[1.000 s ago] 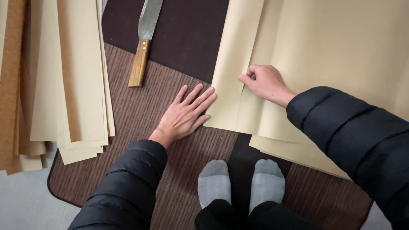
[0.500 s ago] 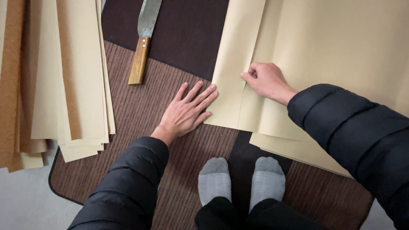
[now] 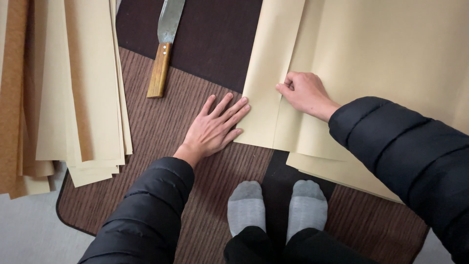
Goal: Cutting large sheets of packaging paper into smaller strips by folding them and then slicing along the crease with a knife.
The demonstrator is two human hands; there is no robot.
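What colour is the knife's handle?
Light brown wood, with small pale rivets; the knife handle shows best in the head view.

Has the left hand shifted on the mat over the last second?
No. The left hand lies flat at the folded paper's edge, as far below the knife's wooden handle as before.

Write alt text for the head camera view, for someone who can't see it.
A person's left hand lies flat on a brown mat at the edge of a folded cream paper sheet, while the right hand pinches its crease. A wooden-handled knife and stacked paper strips lie nearby.
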